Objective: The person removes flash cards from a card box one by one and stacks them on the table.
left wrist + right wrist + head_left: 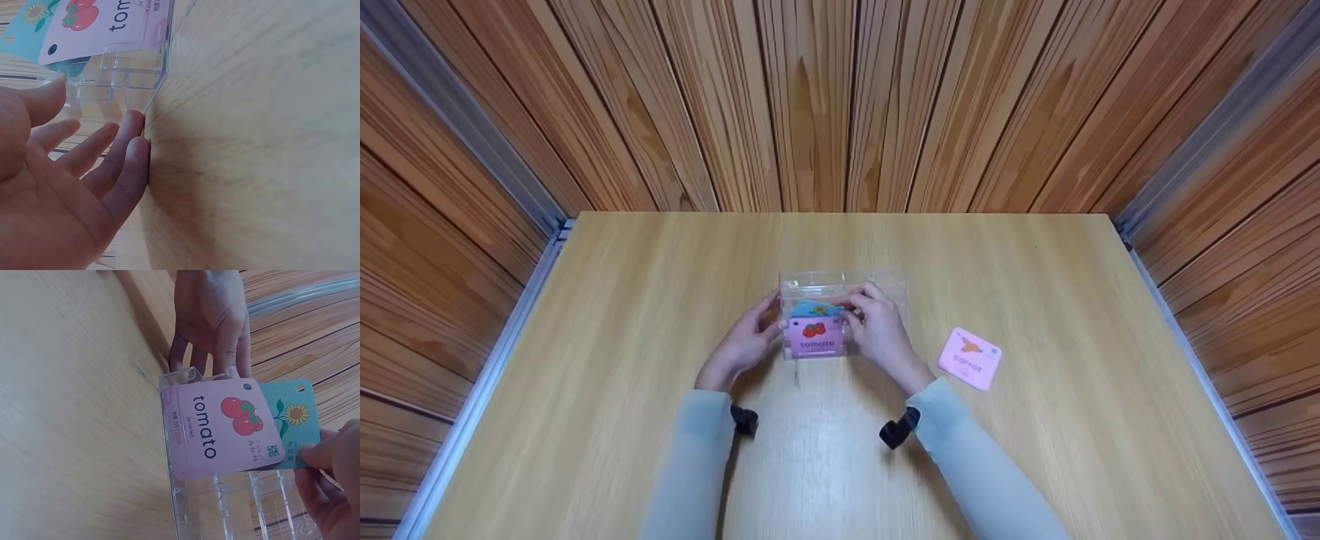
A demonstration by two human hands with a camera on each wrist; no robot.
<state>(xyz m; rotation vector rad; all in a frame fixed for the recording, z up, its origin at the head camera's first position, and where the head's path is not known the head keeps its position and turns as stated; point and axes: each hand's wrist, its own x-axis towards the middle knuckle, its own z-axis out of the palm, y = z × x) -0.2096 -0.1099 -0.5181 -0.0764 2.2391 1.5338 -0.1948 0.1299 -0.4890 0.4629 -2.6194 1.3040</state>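
A clear plastic card holder [877, 279] stands near the middle of the table. In its front left slot sits a pink card [225, 427] printed with tomatoes and the word "tomato". Behind it, tilted, is a teal card [295, 408] with a sunflower. My right hand [877, 322] pinches the sunflower card's edge between thumb and fingers, seen closely in the right wrist view. My left hand [84, 163] is at the holder's left side, its fingers extended and fingertips at the holder's edge. The lower part of the sunflower card is hidden behind the tomato card.
A pink carrot card [970, 358] lies flat on the wooden table [622, 315], right of the holder. Wood-plank walls [810, 112] rise behind the table and at both sides.
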